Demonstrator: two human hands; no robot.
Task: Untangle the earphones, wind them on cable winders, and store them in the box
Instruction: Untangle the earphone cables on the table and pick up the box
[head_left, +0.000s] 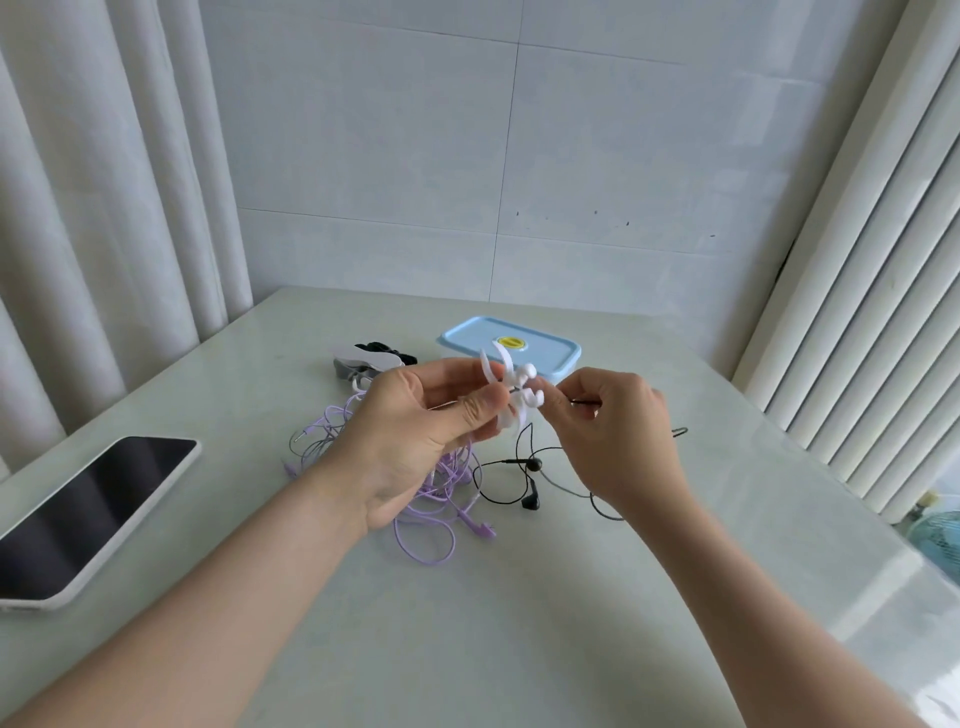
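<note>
My left hand pinches a white cable winder held above the table, in front of the box. My right hand pinches the black earphone cable right beside the winder. The rest of the black earphones trails onto the table below, its two earbuds lying there. A tangled heap of purple earphones lies under my left hand. The light blue box with its lid on stands behind my hands.
A phone in a white case lies face up at the table's left edge. Several more cable winders, grey, white and black, sit left of the box. Curtains hang on the left and a ribbed panel on the right.
</note>
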